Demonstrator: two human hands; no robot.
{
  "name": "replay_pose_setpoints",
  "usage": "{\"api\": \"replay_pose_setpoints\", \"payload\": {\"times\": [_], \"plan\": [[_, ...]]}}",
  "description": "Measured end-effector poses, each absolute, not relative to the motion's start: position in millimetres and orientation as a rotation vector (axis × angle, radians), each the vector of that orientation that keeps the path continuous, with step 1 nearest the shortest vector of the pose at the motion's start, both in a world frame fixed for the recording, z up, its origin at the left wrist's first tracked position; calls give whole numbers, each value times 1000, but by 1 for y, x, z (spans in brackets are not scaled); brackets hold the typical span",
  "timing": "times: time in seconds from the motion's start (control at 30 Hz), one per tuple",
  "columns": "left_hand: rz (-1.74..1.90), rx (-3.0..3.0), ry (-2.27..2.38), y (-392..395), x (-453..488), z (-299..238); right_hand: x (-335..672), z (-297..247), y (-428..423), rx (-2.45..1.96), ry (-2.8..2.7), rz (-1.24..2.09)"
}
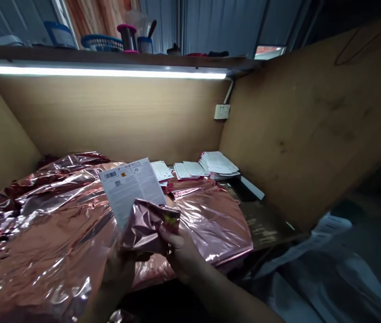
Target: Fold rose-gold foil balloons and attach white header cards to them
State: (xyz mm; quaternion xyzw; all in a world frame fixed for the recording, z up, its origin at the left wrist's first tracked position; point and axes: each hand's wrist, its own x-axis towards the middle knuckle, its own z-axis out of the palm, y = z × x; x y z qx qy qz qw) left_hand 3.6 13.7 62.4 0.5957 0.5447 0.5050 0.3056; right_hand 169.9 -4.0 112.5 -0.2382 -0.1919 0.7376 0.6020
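Observation:
Both hands meet low in the middle of the view. My left hand (118,269) grips from below a folded piece of pink foil (146,226) together with a white printed card (132,188) that stands up behind the foil. On the right side of the same folded foil, my right hand (180,251) has its fingers closed on the foil's edge. Under and behind the hands lies a large heap of shiny rose-coloured foil sheets (45,229) covering the desk.
Stacks of white printed cards (219,163) lie at the back right of the desk. Wooden partitions (311,116) wall the booth, with a socket (222,111) and a strip light (103,72) above. White plastic bags (331,264) sit lower right.

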Motion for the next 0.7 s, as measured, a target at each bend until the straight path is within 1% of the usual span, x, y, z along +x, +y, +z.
{"api": "replay_pose_setpoints", "payload": {"times": [0.17, 0.27, 0.43, 0.6, 0.7], "plan": [[1210, 1579, 1535, 12, -13, 45, 160, 111, 6, -643, -289, 1961], [1198, 1553, 1600, 12, -16, 36, 154, 111, 6, -689, -191, 2035], [1250, 1459, 1731, 13, -15, 31, 146, 106, 3, -699, -126, 1878], [1230, 1314, 1540, 15, -13, 18, 141, 105, 6, -722, -137, 1973], [1222, 1330, 1506, 6, -13, 14, 146, 100, 12, -716, -171, 1835]]}}
